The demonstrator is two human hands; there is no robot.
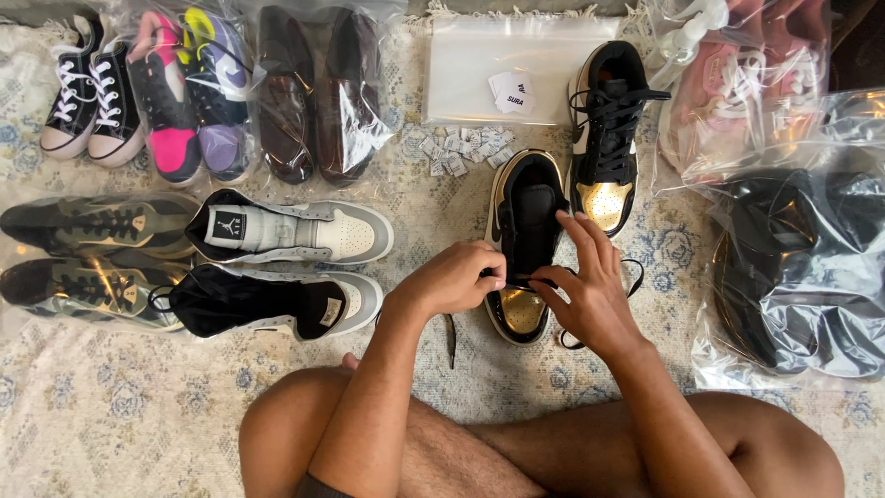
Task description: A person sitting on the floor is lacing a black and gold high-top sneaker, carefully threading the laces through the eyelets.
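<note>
Head view, black-and-gold sneaker, loose black lace, fingers pinching it

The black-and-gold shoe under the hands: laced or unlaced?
Partly unlaced: the shoe has bare upper eyelets, and both hands pinch a loose black lace near its toe.

view: head, our only one | from: above our crossed legs | facing: straight down at the rug | range: near, arm's length | overlap: none
</note>
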